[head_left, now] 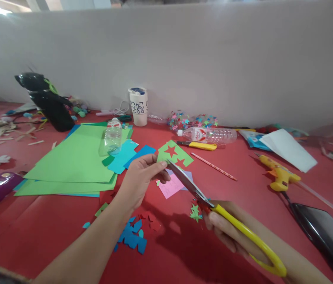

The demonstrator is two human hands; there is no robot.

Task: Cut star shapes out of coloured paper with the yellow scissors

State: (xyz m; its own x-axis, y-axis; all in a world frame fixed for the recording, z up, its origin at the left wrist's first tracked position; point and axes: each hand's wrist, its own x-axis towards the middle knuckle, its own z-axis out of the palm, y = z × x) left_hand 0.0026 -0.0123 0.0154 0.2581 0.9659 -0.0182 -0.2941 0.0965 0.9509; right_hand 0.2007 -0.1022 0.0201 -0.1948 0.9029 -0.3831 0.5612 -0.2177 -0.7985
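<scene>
My left hand [142,173] pinches the left edge of a green paper piece [164,150], which has star-shaped holes with red showing through. A pair of scissors [240,227] with yellow handles is in my right hand [225,232], fingers wrapped around it near the pivot. Its blades point up and left, and their tips touch or overlap the paper by my left thumb; I cannot tell which. Beneath the paper lie pink and lilac paper squares [170,186]. Small green stars [196,213] lie left of my right hand. Blue scraps [133,236] and red paper stars [151,221] are near my left forearm.
Green sheets [68,157] spread at left with a clear bottle [113,138] on them. Behind are a cup [139,108], a lying bottle [210,135] and a yellow cutter [203,146]. A pencil [213,166] and glue gun [281,173] lie right. A white wall backs the table.
</scene>
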